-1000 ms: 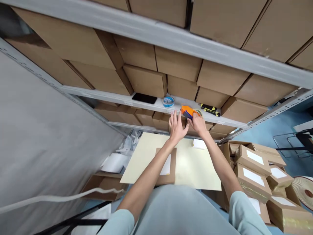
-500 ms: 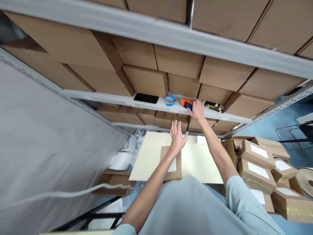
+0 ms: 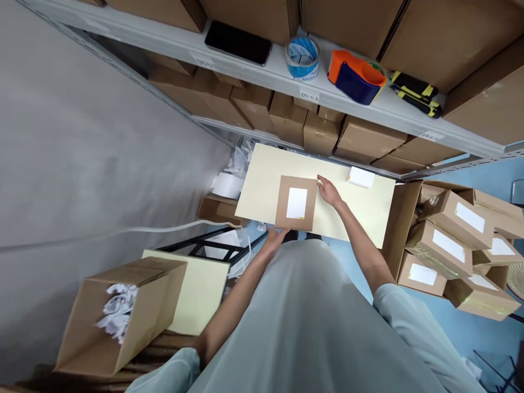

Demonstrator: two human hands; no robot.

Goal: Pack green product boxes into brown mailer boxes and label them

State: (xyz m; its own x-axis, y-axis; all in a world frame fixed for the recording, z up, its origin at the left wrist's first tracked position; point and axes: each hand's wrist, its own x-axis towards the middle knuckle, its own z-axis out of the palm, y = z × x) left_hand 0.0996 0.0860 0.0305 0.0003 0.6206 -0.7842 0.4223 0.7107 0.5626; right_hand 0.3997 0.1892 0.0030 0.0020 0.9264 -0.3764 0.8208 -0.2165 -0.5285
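Kraft-brown cardboard box [image 3: 311, 203], roughly square from above, lying flat on the cream worktop [image 3: 264, 169], its near edge at the worktop's near edge. White label [image 3: 297, 203] on its top face, taller than wide, small yellow-orange mark at the label's lower right corner. Box edges look straight; contents not visible. Right hand [image 3: 328, 191] at the box's far right corner, fingers extended and parted from the thumb, not wrapped round anything. Left hand [image 3: 277, 238] low against the near edge; its fingertips run partly out of sight, so cannot tell whether they are clamped or merely resting. White paper stack [image 3: 361, 177] on the worktop beyond the right forearm. Grey shelf [image 3: 270, 71] above the worktop's far side, carrying a black smartphone [image 3: 238, 42], a blue tape roll [image 3: 302, 57], an orange and navy tape dispenser [image 3: 357, 76] and black-and-yellow cutters [image 3: 413, 94]. Right flank hemmed in by a large carton [image 3: 399, 218] heaped with labelled parcels [image 3: 444, 246]. On the left, a white paper roll [image 3: 227, 185]; nearer, an open carton [image 3: 153, 311] holding crumpled paper [image 3: 118, 311]. White cable [image 3: 186, 225] trails across to the worktop's near left corner.
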